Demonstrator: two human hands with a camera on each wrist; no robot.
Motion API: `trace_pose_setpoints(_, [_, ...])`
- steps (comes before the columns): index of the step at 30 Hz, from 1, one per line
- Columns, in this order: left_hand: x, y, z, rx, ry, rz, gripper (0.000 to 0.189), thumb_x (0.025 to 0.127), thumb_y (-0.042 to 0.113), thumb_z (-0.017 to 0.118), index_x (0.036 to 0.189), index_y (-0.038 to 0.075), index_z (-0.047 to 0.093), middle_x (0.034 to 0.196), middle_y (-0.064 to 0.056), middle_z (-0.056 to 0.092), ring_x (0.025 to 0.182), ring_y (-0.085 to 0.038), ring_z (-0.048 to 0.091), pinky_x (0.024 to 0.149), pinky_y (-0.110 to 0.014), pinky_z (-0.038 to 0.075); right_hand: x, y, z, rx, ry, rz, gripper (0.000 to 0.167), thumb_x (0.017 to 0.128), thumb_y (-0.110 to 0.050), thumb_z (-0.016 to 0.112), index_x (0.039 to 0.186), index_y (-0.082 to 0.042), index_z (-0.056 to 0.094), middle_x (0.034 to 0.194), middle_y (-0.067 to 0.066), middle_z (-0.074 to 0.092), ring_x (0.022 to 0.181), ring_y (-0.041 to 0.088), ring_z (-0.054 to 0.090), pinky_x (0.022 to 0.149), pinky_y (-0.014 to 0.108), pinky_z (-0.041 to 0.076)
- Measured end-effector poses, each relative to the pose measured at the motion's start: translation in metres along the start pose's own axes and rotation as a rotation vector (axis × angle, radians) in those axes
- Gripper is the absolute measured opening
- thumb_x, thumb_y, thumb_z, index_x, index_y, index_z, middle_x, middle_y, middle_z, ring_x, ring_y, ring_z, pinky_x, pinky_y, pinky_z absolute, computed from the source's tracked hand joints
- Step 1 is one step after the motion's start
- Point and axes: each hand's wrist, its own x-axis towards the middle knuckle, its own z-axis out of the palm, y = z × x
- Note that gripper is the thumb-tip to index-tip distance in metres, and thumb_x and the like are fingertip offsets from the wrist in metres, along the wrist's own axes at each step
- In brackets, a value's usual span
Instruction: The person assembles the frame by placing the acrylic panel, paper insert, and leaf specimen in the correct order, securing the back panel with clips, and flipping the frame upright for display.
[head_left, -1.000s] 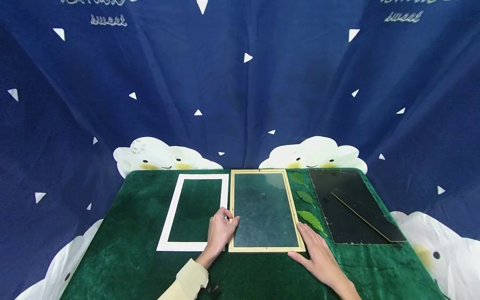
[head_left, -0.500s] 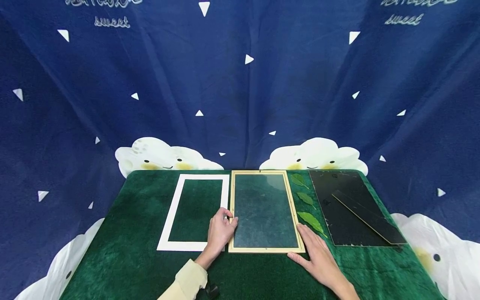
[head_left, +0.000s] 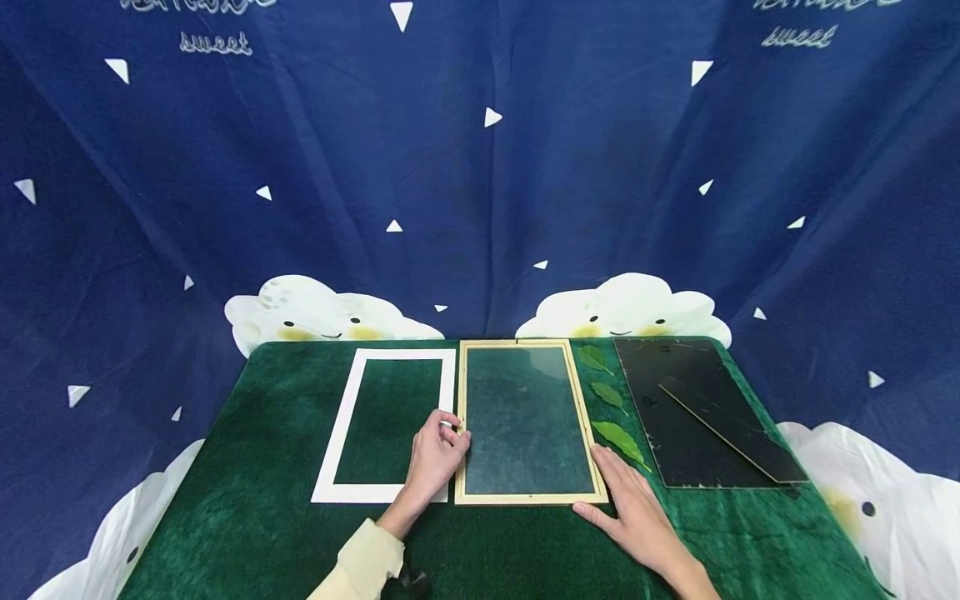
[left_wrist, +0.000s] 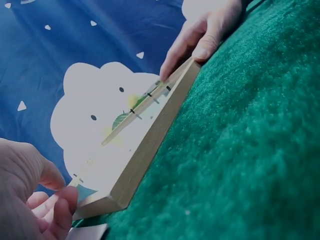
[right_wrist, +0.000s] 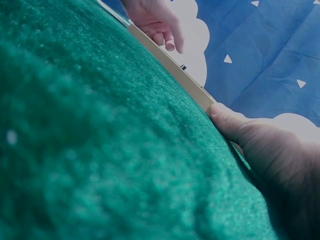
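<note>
Head view: taking the wooden frame (head_left: 525, 499) as the dial, it lies flat near the middle of the green-covered tabletop (head_left: 270, 433), with a clear pane (head_left: 525, 425) inside it. The left hand (head_left: 437, 454) is at the rail between eight and nine o'clock, fingers curled and thumb near the index tip; whether they pinch the rail, I cannot tell. The right hand (head_left: 633, 512) rests on the corner between four and five o'clock, its fingers straight along the side and the thumb spread apart at the bottom edge.

At nine o'clock, just beside the frame, lies a white mat (head_left: 341, 425) (its lower corner partly covered by the left hand). Three green leaves (head_left: 608, 396) line up at three o'clock, and farther out that way is a black board (head_left: 686, 450) with a slanting strut (head_left: 731, 432). The left wrist view shows small dark tabs (left_wrist: 132, 111) along one rail.
</note>
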Motion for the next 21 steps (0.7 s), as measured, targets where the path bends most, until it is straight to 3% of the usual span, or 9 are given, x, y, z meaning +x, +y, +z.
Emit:
trace_pose_setpoints(5, [0.0,-0.001,-0.011,0.005,0.034,0.012,0.02,0.089,0.003,0.075,0.106,0.0,0.064,0.075,-0.002,0.066,0.061,-0.011,0.058,0.055,-0.022,0.045,0.0,-0.001,0.0,0.001,0.004,-0.002,0.094,0.092,-0.061,0.071,0.163,-0.011,0.036,0.163,0.016,0.042,0.149,0.04,0.039,0.112,0.067,0.029])
trace_pose_setpoints(8, [-0.001,-0.001,-0.017,0.053,0.087,0.026,0.026,0.087,0.002,0.077,0.109,0.001,0.064,0.089,-0.007,0.065,0.075,-0.017,0.061,0.065,-0.024,0.047,0.0,-0.002,-0.001,0.001,-0.003,0.001,0.095,0.092,-0.062,0.071,0.163,-0.012,0.035,0.164,0.016,0.041,0.149,0.041,0.039,0.113,0.067,0.029])
trace_pose_setpoints(12, [-0.003,-0.004,-0.026,0.15,0.16,0.033,0.037,0.084,0.003,0.081,0.116,0.003,0.061,0.11,-0.015,0.056,0.098,-0.028,0.056,0.082,-0.037,0.047,0.001,-0.002,-0.001,0.0,-0.01,0.009,0.095,0.092,-0.064,0.069,0.164,-0.012,0.034,0.164,0.016,0.04,0.15,0.04,0.038,0.113,0.066,0.029])
trace_pose_setpoints(16, [-0.004,-0.01,-0.037,0.174,0.196,0.041,0.041,0.083,0.002,0.081,0.119,0.001,0.06,0.121,-0.02,0.051,0.111,-0.036,0.051,0.094,-0.051,0.045,0.0,-0.001,0.0,0.003,-0.015,0.009,0.095,0.092,-0.064,0.069,0.164,-0.012,0.034,0.164,0.015,0.04,0.15,0.039,0.038,0.113,0.066,0.029])
trace_pose_setpoints(21, [-0.002,-0.018,-0.05,0.213,0.242,0.052,0.055,0.083,0.001,0.083,0.131,-0.001,0.054,0.145,-0.025,0.042,0.134,-0.044,0.04,0.109,-0.063,0.031,-0.001,0.0,0.0,0.009,-0.004,-0.004,0.095,0.092,-0.062,0.07,0.164,-0.012,0.033,0.164,0.015,0.041,0.15,0.039,0.038,0.114,0.065,0.028])
